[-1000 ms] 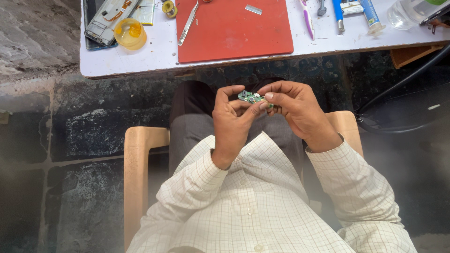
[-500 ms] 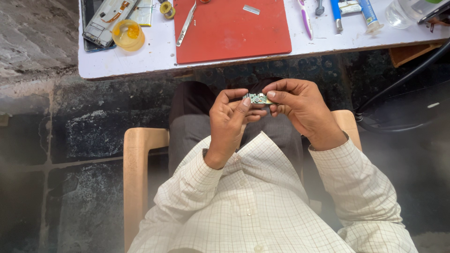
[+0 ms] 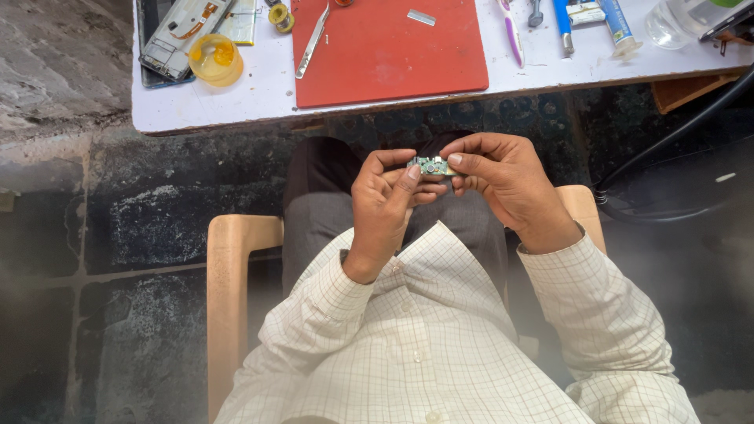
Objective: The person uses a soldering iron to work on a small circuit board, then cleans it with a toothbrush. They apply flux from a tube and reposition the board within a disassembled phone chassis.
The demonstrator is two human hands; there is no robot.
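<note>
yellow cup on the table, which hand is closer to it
Left. The left hand is over the lap, below and right of the yellow cup; the right hand is further right. Both pinch a small green circuit board.

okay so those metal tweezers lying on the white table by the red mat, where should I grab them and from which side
Grip the tweezers around the middle of their two arms, coming straight down from above. They lie flat, half on the white table, half over the left edge of the red mat. The left hand looks nearer, though both hands hold a small green board.

Single head-worn view, steeply downward and close over the lap, table edge [image 3: 393, 110] at top.
</note>
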